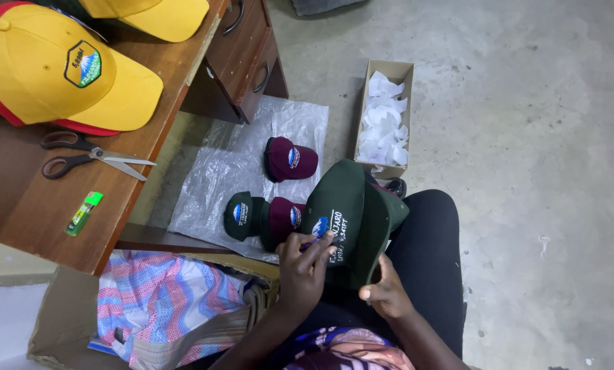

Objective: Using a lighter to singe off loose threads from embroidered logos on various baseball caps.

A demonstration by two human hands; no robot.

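- resting on the person's lap, a dark green cap (351, 205) sits near the middle of the view, its crown turned up toward the camera; it carries a small blue-and-white embroidered badge and a line of white stitched lettering on the front panel, and its brim curves away to the right.
- left hand (301, 268) lies on the front panel just below the badge, fingers bent and bunched close together, tips pressing a small dark item against the cloth; what that item is cannot be told.
- right hand (383, 291) comes up from below, thumb and fingers clamped on the edge of the brim, forearm angled in from the lower right.
- cloth of the cap looks matte and woven, with raised seams dividing the crown.
- wooden desk (26, 199) at far left has a worn brown top; on it lie a yellow cap with a red brim underside (40, 68), black-handled scissors (88, 156) and a small green lighter (83, 213).
- below the desk, a cardboard box (64, 318) holds pink-and-blue checked fabric (153, 301).
- crinkled clear plastic sheet (218, 171) on the concrete floor bears two maroon caps (290, 159) and another green cap (240, 214).
- further right, a narrow cardboard tray (408, 72) is filled with white paper scraps (384, 120).
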